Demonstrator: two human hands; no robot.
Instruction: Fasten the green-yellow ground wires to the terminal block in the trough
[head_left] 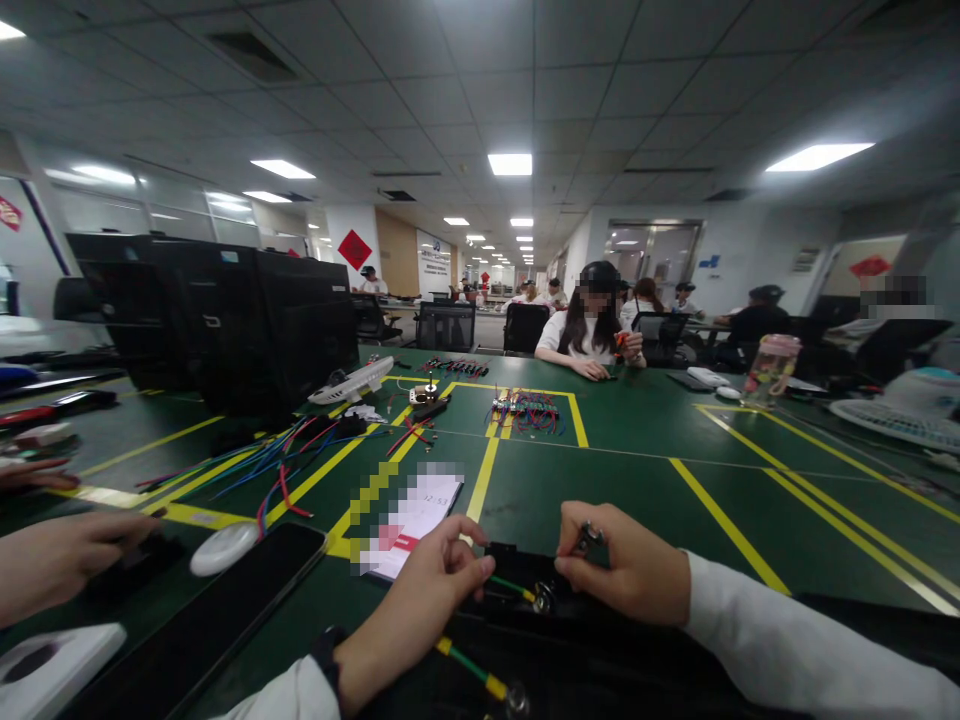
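Note:
My left hand [448, 575] is closed, thumb and forefinger pinched at the end of a short green wire [514, 588]. A shiny metal ring terminal [541, 598] sits at the wire's other end, above a black piece [570, 660] in front of me. Nearer to me lies a second green wire [471, 663] with yellow sleeves and a metal ring terminal [517, 698]. My right hand [626, 565] grips a small shiny metal part [591, 537] between bent fingers; its exact kind is too small to tell.
Left of me reach another person's hands [67, 560]. Phones [217, 620] and a round white case [223, 548] lie nearby. Farther off are loose wires [281, 460], a wired bundle [529, 412], a black case [277, 320] and a seated person [592, 330] opposite.

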